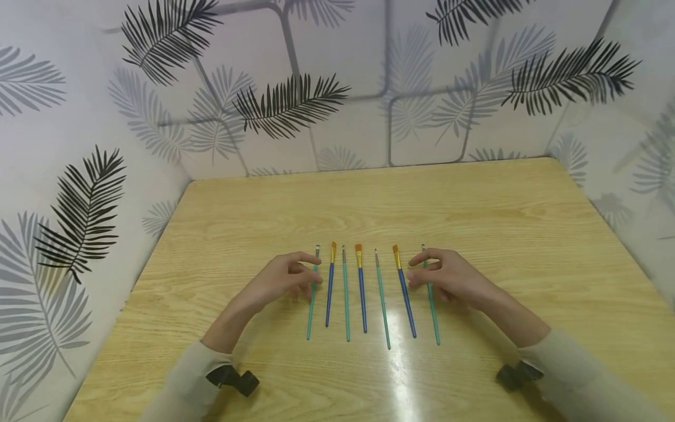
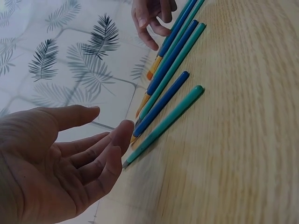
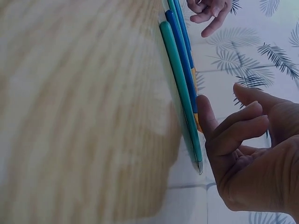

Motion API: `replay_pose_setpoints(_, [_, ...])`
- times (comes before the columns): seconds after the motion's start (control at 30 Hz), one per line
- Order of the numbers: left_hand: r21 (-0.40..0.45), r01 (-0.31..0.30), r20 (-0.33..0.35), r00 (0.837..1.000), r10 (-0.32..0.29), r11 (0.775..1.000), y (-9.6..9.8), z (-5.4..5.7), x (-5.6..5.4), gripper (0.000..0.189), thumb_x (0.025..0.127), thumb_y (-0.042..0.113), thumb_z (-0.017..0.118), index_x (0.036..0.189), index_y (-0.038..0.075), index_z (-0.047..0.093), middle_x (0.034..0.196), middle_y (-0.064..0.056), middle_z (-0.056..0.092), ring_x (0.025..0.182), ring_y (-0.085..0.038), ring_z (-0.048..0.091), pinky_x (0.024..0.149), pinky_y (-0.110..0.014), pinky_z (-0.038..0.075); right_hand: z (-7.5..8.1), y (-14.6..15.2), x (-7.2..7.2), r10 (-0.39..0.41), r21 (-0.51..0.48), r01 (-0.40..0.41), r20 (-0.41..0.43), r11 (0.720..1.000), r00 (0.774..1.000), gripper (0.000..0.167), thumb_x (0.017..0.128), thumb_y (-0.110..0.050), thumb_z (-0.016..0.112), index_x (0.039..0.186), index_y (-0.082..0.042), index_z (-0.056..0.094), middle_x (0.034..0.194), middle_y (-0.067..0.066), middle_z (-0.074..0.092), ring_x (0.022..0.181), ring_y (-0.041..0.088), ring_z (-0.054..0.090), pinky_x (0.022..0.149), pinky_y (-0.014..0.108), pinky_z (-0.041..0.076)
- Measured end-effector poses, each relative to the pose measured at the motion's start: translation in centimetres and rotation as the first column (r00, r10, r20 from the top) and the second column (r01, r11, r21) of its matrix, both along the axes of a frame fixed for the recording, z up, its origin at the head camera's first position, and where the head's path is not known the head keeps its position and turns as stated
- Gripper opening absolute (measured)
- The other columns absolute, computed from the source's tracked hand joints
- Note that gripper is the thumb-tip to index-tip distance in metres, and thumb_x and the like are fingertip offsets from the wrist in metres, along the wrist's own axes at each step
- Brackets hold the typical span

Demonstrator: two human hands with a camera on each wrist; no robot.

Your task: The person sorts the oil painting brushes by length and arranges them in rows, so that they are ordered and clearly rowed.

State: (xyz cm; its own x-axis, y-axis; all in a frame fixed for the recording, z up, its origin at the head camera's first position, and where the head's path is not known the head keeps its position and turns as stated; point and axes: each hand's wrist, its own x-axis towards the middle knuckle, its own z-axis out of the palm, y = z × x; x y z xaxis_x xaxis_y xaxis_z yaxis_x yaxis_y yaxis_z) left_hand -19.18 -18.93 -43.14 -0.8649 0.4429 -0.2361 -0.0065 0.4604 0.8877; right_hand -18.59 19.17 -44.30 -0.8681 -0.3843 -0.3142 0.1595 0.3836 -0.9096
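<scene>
Several paintbrushes lie side by side on the wooden table, bristle ends pointing away from me. Blue-handled ones with orange flat bristles (image 1: 361, 299) alternate with thin green-handled ones (image 1: 345, 302). My left hand (image 1: 279, 276) hovers over the leftmost green paintbrush (image 1: 310, 319), its fingers loosely bent and holding nothing. In the left wrist view that hand (image 2: 70, 163) shows its palm, fingertips near the brush tips. My right hand (image 1: 450, 275) is over the rightmost green paintbrush (image 1: 434, 319), fingertips reaching toward the adjacent blue paintbrush (image 1: 406, 302). Its relaxed fingers (image 3: 210, 121) grip nothing.
The light wood table (image 1: 253, 217) reaches back to a wall (image 1: 348, 129) with a leaf pattern. Light glares off the tabletop near its front. A dark camera mount (image 1: 232, 378) sits on the left sleeve, another (image 1: 519, 375) on the right.
</scene>
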Motion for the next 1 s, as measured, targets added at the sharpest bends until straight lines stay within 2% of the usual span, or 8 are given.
replay_pose_setpoints(0.3, [0.007,-0.012,0.0,1.0,0.012,1.0,0.6,0.0,-0.1,0.046,0.102,0.02,0.068,0.143,0.001,0.056,0.109,-0.016,0.077,0.077,-0.032,0.075,0.068,-0.038,0.055,0.1,-0.3,0.0,-0.001,0.002,0.001,-0.014,1.0,1.0,0.053,0.093,-0.027,0.078,0.132,0.002,0.058,0.096,0.016,0.079,0.04,0.007,0.034,0.04,0.023,0.032])
replay_pose_setpoints(0.63, [-0.056,-0.075,0.017,0.997,0.076,0.996,1.4,0.2,0.1,0.042,0.101,0.021,0.068,0.138,0.001,0.061,0.105,-0.012,0.078,0.072,-0.025,0.074,0.066,-0.032,0.053,0.1,-0.3,0.0,0.006,0.026,-0.005,-0.009,1.0,1.0,0.052,0.095,-0.029,0.076,0.132,0.003,0.058,0.095,0.015,0.079,0.04,0.006,0.031,0.04,0.023,0.03])
replay_pose_setpoints(1.0, [-0.103,-0.097,0.024,0.995,0.1,0.99,2.3,0.0,-0.1,0.043,0.096,0.02,0.075,0.133,0.001,0.064,0.1,-0.012,0.077,0.066,-0.021,0.072,0.058,-0.029,0.051,0.3,-0.4,0.0,-0.001,0.072,0.002,-0.01,0.997,1.0,0.049,0.096,-0.032,0.075,0.129,0.002,0.06,0.093,0.014,0.079,0.038,0.005,0.027,0.04,0.023,0.028])
